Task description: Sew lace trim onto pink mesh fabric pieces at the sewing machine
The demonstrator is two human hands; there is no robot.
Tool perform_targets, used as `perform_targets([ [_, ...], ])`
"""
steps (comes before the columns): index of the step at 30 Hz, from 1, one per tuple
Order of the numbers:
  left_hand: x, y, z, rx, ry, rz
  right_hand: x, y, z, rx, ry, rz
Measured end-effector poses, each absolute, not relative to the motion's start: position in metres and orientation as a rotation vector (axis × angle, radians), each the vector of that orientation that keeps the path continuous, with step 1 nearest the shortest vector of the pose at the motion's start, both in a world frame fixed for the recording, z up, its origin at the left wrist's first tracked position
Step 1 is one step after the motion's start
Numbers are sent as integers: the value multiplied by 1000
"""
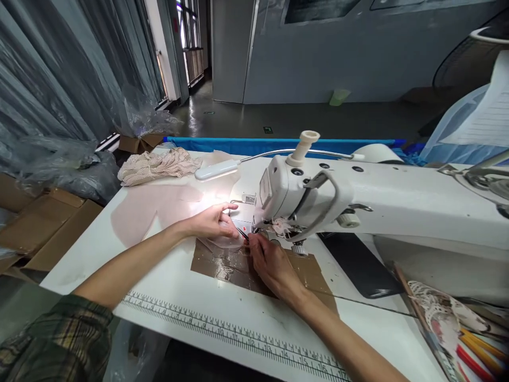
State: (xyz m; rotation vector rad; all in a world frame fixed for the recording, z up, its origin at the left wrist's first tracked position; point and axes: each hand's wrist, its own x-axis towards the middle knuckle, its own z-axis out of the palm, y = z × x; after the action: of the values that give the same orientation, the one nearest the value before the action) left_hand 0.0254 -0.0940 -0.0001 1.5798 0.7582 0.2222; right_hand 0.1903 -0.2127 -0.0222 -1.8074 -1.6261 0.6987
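Observation:
My left hand (217,222) is at the needle area of a white sewing machine (278,185), its index finger stretched out and its thumb bent over a piece of sheer pale fabric (225,242). The other fingers are partly hidden under the hand. My right hand (274,262) comes in from the right, fingers closed around a slim dark pointed tool (243,234). The tool's tip points left, close to my left thumb; its exact kind is too small to tell. Below both hands lies a brown taped patch (233,268) on the white tabletop.
Pale pink fabric pieces (159,204) and a lace bundle (159,167) lie at the left. A lamp (217,170) lights the needle area. A black phone-like slab (360,265) rests under the machine arm. A printed ruler (222,331) runs along the front edge; cardboard boxes (51,223) stand left.

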Motion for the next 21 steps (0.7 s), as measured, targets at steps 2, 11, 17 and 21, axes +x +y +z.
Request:
perform_targets([
  [2, 25, -94, 0, 1576, 759, 229, 188, -211, -24, -1819, -1639, 663],
  [11, 27, -94, -5, 1587, 735, 285, 187, -211, -29, -1906, -1713, 546],
  [17, 27, -93, -8, 1577, 710, 304, 183, -211, -30, -1976, -1716, 507],
  [21, 27, -95, -8, 1578, 737, 293, 182, -211, -28, -2036, -1692, 504],
])
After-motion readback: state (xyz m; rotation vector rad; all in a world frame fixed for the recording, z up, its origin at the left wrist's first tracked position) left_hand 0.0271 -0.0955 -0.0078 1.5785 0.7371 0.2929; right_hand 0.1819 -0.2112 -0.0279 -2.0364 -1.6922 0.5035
